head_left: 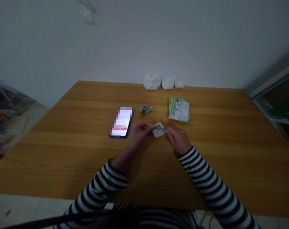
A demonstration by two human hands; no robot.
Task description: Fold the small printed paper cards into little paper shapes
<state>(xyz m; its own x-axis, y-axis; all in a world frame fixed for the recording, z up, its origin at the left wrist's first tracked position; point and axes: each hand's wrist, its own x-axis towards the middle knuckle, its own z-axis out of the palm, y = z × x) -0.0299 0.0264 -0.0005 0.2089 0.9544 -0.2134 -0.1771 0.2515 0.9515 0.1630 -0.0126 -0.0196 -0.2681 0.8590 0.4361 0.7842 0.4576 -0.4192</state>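
Note:
A small folded piece of printed green and white paper is held between my two hands, above the middle of the wooden table. My left hand pinches its left corner, and my right hand pinches its right corner. Just beyond my left hand lies another small folded paper. A stack of green and white printed sheets rests beyond my right hand. To the left of my left hand, a phone lies face up with its screen lit and blurred out.
Three white crumpled or folded paper pieces stand in a row at the back edge of the wooden table, against the wall. A dark shelf or frame is beyond the right edge. Cluttered items lie on the floor at the left.

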